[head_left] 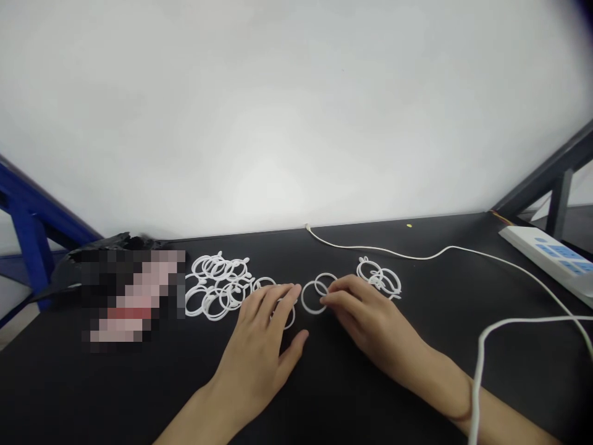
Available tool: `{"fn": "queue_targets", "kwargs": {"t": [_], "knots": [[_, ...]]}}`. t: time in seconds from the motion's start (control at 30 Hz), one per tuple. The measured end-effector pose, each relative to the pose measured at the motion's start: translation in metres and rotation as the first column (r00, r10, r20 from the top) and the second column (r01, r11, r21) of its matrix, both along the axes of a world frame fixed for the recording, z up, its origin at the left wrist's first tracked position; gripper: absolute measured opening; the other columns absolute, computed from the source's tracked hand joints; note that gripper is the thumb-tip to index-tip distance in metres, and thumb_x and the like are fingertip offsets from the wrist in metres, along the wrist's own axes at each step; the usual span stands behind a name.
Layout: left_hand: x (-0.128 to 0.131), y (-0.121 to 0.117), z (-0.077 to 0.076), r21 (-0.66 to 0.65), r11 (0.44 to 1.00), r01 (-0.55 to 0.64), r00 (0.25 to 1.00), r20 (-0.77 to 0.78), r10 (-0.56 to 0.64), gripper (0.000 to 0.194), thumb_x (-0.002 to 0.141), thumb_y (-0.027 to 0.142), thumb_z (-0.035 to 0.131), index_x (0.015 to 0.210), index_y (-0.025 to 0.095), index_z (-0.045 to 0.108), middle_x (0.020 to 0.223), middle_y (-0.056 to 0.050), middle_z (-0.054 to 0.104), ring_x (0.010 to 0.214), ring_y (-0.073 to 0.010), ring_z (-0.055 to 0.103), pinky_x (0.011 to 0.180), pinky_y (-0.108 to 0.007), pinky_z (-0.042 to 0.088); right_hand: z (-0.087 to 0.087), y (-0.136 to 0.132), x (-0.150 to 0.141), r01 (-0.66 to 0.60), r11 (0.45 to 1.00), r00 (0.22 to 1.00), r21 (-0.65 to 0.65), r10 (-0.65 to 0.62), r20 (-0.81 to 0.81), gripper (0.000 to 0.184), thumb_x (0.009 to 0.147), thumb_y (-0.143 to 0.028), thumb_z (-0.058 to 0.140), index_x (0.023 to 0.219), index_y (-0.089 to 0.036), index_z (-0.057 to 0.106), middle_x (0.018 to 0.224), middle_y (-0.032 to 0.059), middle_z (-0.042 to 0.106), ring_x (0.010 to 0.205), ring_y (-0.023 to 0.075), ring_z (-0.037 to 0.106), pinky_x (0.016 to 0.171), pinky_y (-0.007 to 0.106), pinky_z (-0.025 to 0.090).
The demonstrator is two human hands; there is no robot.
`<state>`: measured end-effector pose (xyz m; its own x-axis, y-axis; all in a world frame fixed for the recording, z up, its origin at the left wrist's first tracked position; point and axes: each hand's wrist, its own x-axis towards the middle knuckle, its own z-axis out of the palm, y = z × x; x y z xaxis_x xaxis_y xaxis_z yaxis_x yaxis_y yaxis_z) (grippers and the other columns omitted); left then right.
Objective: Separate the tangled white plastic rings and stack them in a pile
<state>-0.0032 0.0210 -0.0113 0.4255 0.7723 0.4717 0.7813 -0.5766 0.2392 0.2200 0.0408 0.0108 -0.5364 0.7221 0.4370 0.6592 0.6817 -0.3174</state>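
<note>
Two thin white rings (pixel 314 313) overlap on the black table in the middle. My right hand (pixel 370 318) has its fingers pinched together at the right edge of these rings. Palm down and fingers spread, my left hand (pixel 259 346) lies just left of them. Its fingers partly cover a couple more white rings (pixel 291 321), and whether they touch them I cannot tell. To the left of that hand is a loose pile of several white rings (pixel 215 309) with small tabs. A smaller cluster of white rings (pixel 391 282) lies beyond my right hand.
A white cable (pixel 384 250) runs across the back of the black table (pixel 333 395) and loops over my right forearm. At the right stands a white power strip (pixel 546 253). A black plastic bag (pixel 69 269) and a blurred-out patch are at the left, near a blue frame (pixel 32 228).
</note>
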Motion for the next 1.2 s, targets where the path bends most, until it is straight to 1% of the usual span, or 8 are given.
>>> {"fn": "queue_targets", "kwargs": {"t": [0.1, 0.2, 0.43, 0.63, 0.87, 0.97, 1.03, 1.2], "knots": [[0.001, -0.001, 0.001, 0.03, 0.998, 0.064, 0.998, -0.004, -0.064, 0.05, 0.094, 0.026, 0.054, 0.142, 0.019, 0.04, 0.126, -0.01, 0.059, 0.119, -0.0278, 0.051, 0.101, -0.047, 0.047, 0.002, -0.005, -0.004, -0.145, 0.989, 0.989, 0.009, 0.145, 0.025, 0.024, 0.095, -0.007, 0.047, 0.113, -0.02, 0.058, 0.102, 0.0073, 0.065, 0.088, 0.0176, 0.063, 0.078, 0.033, 0.054], [0.002, -0.001, 0.0, 0.046, 0.992, 0.118, 0.993, 0.003, -0.118, 0.041, 0.094, 0.024, 0.056, 0.133, 0.018, 0.047, 0.117, -0.009, 0.064, 0.113, -0.0273, 0.054, 0.099, -0.047, 0.048, 0.001, -0.007, -0.007, -0.21, 0.978, 0.978, 0.004, 0.21, -0.002, 0.023, 0.096, -0.009, 0.048, 0.115, -0.019, 0.058, 0.095, 0.0059, 0.068, 0.082, 0.0165, 0.063, 0.076, 0.032, 0.053], [0.001, -0.001, 0.0, 0.021, 0.99, 0.136, 0.99, 0.036, -0.137, 0.041, 0.092, 0.024, 0.062, 0.131, 0.017, 0.049, 0.116, -0.008, 0.066, 0.11, -0.0277, 0.054, 0.095, -0.047, 0.05, -0.005, -0.007, -0.008, -0.182, 0.975, 0.971, -0.128, 0.157, -0.182, 0.015, 0.098, -0.019, 0.052, 0.11, -0.022, 0.06, 0.096, 0.0047, 0.066, 0.085, 0.0143, 0.063, 0.076, 0.027, 0.054], [0.002, -0.002, 0.003, 0.007, 0.988, 0.154, 0.987, 0.045, -0.154, 0.041, 0.093, 0.021, 0.059, 0.133, 0.018, 0.047, 0.12, -0.008, 0.065, 0.111, -0.0269, 0.054, 0.097, -0.047, 0.049, -0.004, -0.009, -0.008, -0.188, 0.966, 0.965, -0.18, 0.148, -0.216, 0.011, 0.098, -0.02, 0.052, 0.105, -0.021, 0.061, 0.092, 0.0037, 0.064, 0.082, 0.013, 0.062, 0.073, 0.025, 0.053], [0.003, -0.003, 0.005, -0.039, 0.985, 0.165, 0.983, 0.085, -0.162, 0.036, 0.096, 0.02, 0.051, 0.132, 0.018, 0.049, 0.12, -0.009, 0.065, 0.111, -0.0261, 0.053, 0.097, -0.045, 0.048, -0.003, -0.009, -0.008, -0.178, 0.961, 0.965, -0.212, 0.128, -0.229, 0.012, 0.097, -0.02, 0.054, 0.107, -0.022, 0.061, 0.091, 0.0022, 0.064, 0.081, 0.0112, 0.062, 0.073, 0.022, 0.051], [0.004, -0.004, 0.006, -0.059, 0.982, 0.182, 0.973, 0.155, -0.171, 0.024, 0.098, 0.014, 0.043, 0.116, 0.018, 0.059, 0.102, -0.006, 0.069, 0.1, -0.0233, 0.055, 0.09, -0.041, 0.048, -0.002, -0.01, -0.009, -0.174, 0.961, 0.964, -0.215, 0.122, -0.238, 0.012, 0.096, -0.022, 0.056, 0.107, -0.021, 0.061, 0.089, 0.0014, 0.065, 0.079, 0.0104, 0.061, 0.071, 0.021, 0.05], [0.004, -0.004, 0.007, -0.04, 0.981, 0.192, 0.966, 0.185, -0.181, 0.025, 0.098, 0.009, 0.04, 0.105, 0.018, 0.062, 0.088, -0.003, 0.069, 0.088, -0.0207, 0.055, 0.082, -0.037, 0.047, -0.003, -0.011, -0.01, -0.182, 0.956, 0.962, -0.229, 0.125, -0.242, 0.009, 0.096, -0.024, 0.057, 0.103, -0.02, 0.061, 0.088, 0.0012, 0.065, 0.077, 0.0101, 0.061, 0.069, 0.021, 0.049], [0.004, -0.001, 0.007, 0.001, 0.983, 0.183, 0.964, 0.198, -0.18, 0.024, 0.096, 0.005, 0.041, 0.098, 0.018, 0.062, 0.08, -0.001, 0.068, 0.075, -0.0182, 0.051, 0.074, -0.034, 0.043, -0.006, -0.012, -0.011, -0.221, 0.937, 0.957, -0.27, 0.154, -0.246, 0.008, 0.096, -0.024, 0.057, 0.103, -0.021, 0.059, 0.09, 0.0013, 0.065, 0.077, 0.0102, 0.061, 0.069, 0.021, 0.049]]}}
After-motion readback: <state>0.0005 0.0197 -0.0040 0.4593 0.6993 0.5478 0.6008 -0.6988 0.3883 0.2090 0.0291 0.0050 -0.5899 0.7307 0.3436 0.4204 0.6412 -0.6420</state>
